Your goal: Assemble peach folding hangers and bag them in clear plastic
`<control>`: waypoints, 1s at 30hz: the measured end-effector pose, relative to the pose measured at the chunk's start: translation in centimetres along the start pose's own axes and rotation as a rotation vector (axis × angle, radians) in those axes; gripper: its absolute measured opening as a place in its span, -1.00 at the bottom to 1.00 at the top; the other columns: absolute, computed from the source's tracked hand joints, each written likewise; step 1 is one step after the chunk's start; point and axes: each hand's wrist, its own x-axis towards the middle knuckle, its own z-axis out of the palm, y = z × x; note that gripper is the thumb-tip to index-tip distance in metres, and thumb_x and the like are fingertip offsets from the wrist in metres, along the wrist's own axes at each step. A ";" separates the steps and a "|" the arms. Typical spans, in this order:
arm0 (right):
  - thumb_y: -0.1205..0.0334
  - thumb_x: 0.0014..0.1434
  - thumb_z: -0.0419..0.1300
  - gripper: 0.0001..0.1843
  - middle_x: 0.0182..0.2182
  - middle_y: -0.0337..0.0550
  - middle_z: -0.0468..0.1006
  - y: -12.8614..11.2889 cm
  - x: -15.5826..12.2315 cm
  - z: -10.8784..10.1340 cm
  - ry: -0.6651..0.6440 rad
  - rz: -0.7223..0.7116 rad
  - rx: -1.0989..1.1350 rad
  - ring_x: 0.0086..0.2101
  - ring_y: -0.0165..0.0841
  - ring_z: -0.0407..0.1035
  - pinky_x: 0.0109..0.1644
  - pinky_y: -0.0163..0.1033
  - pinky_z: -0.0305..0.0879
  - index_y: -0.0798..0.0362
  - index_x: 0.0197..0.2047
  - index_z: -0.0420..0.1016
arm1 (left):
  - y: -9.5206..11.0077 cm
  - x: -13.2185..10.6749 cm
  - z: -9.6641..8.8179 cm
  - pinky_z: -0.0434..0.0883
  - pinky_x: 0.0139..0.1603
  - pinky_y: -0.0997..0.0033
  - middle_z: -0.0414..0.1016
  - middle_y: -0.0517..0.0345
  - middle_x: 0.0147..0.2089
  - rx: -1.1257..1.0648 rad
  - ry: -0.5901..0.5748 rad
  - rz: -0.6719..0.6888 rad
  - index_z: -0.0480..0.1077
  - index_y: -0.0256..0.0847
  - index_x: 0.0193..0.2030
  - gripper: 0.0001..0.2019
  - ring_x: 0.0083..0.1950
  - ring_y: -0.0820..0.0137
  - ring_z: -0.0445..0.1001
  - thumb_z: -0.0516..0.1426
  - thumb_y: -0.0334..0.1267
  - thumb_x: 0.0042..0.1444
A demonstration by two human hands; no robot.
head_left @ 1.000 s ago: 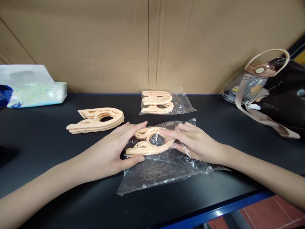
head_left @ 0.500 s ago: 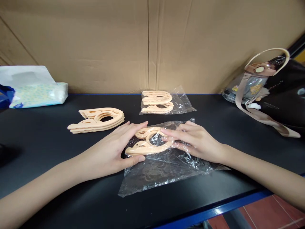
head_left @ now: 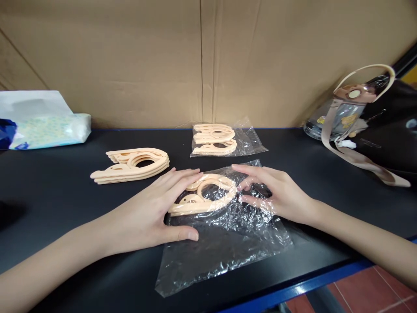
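Observation:
Beige plastic folding hangers [head_left: 221, 203], folded up, lie in a clear plastic bag [head_left: 211, 261] in front of me. My left hand [head_left: 148, 213] rests at their left end, fingers stretched along the far side and thumb spread over the near part of the bag. By the rounded right end, my right hand [head_left: 283, 191] is open with its fingers apart, the fingertips at the crinkled plastic. Whether they touch the hangers I cannot tell. To the left, a loose stack of matching folding hangers [head_left: 110, 173] lies on the black table [head_left: 58, 182].
Another bagged set of hangers [head_left: 208, 140] lies at the back, near the cardboard wall [head_left: 146, 65]. A pack of tissues [head_left: 52, 130] stands back left. At right are a clear bottle [head_left: 350, 115] with a strap and a black bag [head_left: 391, 130]. The blue table edge [head_left: 293, 289] runs in front.
My right hand has drawn off the hangers to the right and its fingers have spread. The bag's near edge has shifted toward me, and its plastic now covers the hangers' right end.

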 end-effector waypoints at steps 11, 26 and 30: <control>0.44 0.22 0.06 -0.36 -0.30 -0.30 0.68 0.2 0.4 -1.5 0.001 0.202 -0.058 -0.34 -0.35 0.51 -0.24 -0.21 0.41 0.01 0.35 0.14 | 0.4 0.2 0.1 0.06 0.44 -0.28 -0.03 -0.11 0.54 0.117 0.004 0.076 -0.11 0.01 0.50 -0.05 0.50 -0.09 0.04 0.19 0.29 0.10; 0.09 0.33 0.18 -0.58 0.09 0.01 0.52 -2.4 14.6 2.3 -0.127 -0.236 -0.044 0.05 -0.17 0.41 0.12 -0.05 0.32 0.13 0.16 0.35 | 2.0 0.8 -0.6 -0.03 0.45 -0.29 -0.11 0.03 0.57 0.044 -0.102 0.198 0.08 0.13 0.46 -0.28 0.53 -0.07 -0.10 0.10 0.24 0.22; -0.04 0.25 0.27 -0.28 0.16 0.10 0.46 -3.5 18.0 5.8 -0.259 -0.195 -0.013 0.08 -0.06 0.37 0.11 0.01 0.29 0.14 0.32 0.17 | 2.0 0.7 -0.7 -0.03 0.45 -0.25 -0.10 0.06 0.57 0.006 -0.088 0.207 0.04 0.16 0.47 -0.18 0.54 -0.06 -0.10 0.18 0.27 0.13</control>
